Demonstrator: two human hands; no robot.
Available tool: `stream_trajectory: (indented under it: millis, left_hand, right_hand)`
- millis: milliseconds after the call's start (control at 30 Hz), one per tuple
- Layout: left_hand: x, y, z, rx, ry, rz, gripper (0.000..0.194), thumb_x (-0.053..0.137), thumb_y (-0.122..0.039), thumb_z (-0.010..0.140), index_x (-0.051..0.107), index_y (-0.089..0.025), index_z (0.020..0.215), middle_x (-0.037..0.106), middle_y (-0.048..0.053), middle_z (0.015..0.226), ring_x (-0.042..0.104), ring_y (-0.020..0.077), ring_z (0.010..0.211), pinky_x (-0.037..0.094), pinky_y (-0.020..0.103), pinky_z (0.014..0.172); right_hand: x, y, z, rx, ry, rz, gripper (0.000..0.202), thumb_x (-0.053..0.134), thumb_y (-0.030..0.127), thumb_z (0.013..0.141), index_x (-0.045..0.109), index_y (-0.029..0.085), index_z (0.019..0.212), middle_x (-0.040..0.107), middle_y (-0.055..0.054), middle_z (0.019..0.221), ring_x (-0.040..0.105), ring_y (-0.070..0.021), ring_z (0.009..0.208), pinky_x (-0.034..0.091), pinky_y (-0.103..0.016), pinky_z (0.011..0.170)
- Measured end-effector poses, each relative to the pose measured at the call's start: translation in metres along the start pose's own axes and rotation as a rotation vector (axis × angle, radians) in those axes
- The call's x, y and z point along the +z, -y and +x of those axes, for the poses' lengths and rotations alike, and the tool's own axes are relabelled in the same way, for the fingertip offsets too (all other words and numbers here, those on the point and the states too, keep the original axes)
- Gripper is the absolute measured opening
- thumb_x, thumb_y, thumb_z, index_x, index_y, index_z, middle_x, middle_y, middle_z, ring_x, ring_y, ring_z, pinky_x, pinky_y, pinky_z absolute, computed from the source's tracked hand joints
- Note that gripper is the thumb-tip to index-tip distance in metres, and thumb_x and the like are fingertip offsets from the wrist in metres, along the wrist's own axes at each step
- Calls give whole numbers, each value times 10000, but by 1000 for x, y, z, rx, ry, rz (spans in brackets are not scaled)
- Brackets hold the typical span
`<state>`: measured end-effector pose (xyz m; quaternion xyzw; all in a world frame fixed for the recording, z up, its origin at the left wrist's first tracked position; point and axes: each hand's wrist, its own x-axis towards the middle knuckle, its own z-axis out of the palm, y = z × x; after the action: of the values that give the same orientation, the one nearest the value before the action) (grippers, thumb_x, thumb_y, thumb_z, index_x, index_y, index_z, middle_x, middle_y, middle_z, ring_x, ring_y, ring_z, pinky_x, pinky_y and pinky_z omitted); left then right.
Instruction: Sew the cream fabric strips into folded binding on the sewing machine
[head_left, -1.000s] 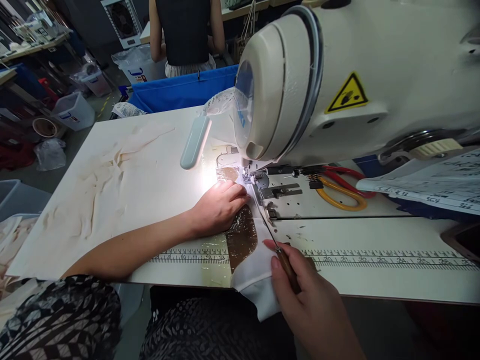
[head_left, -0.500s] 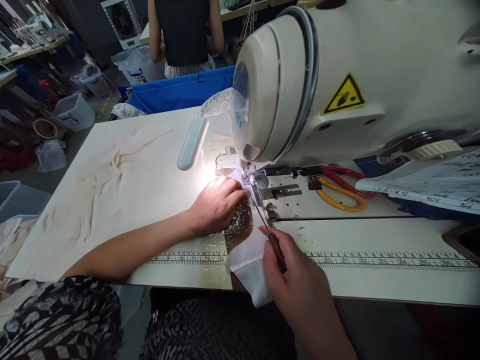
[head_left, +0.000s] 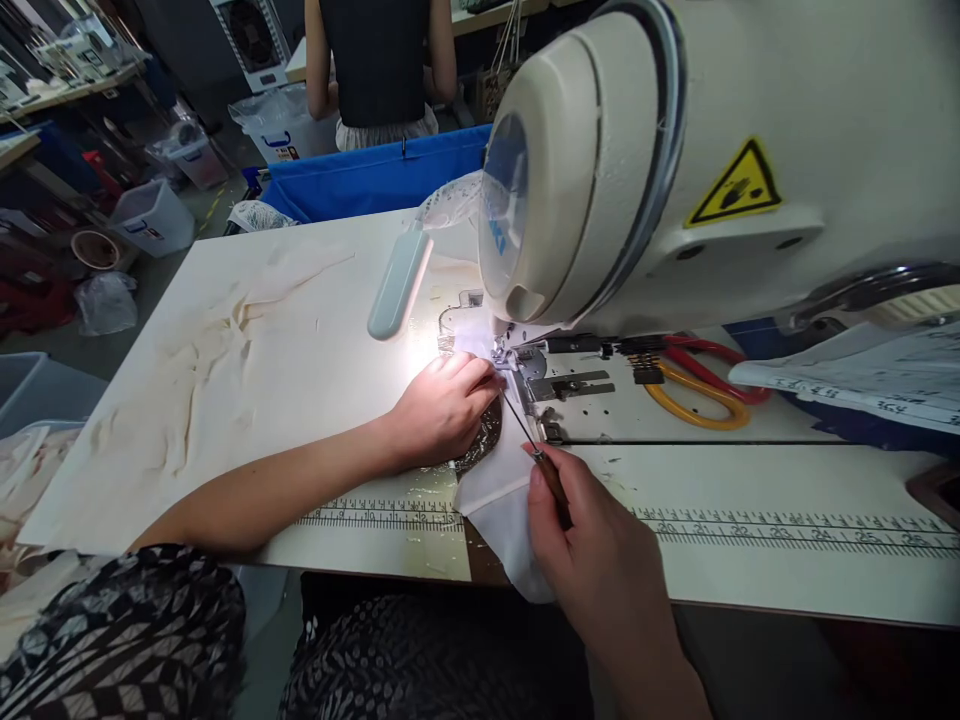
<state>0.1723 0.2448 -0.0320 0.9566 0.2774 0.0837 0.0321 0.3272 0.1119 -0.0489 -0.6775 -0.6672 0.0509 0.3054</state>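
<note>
White fabric runs from under the presser foot of the sewing machine down over the table's front edge. My left hand has its fingers bent and pressed on the fabric just left of the foot; its fingertips are partly hidden. In my right hand is an awl, gripped by its wooden handle. The thin metal shaft points up and left, with its tip on the fabric close to my left fingertips.
A pale lamp stands left of the needle area. Scissors with red and yellow handles lie to the right, near papers. A ruler strip crosses the front. Beyond the blue cloth bin is another person.
More white fabric shows behind the foot, and the hanging end has moved up slightly. Both hands keep nearly the same pose. The camera view has shifted a little.
</note>
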Motion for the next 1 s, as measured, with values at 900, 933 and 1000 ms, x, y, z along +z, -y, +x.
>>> stream_trajectory:
  millis: [900,933,1000]
  left_hand:
    - [8,5,16,-200,-114,-118,153,503,-144,930,649,-170,891,659,114,958,617,242,933,541,354,752]
    - [10,8,15,-216,-149,-182,168,496,-137,927,653,-170,877,669,102,959,619,229,939,543,356,807]
    - [14,14,12,-230,-188,-281,193,481,-123,925,663,-168,879,682,84,969,624,209,945,539,352,861]
  right_hand:
    - [-26,24,-23,-99,121,166,243,438,244,932,648,266,1052,758,-26,913,696,-209,675,572,-335,696]
    - [-26,21,-23,-69,109,159,225,436,214,915,635,265,1009,757,-20,902,703,-205,688,567,-320,675]
    - [-25,14,-21,43,70,170,186,431,201,904,602,262,941,754,-20,886,720,-205,727,558,-299,646]
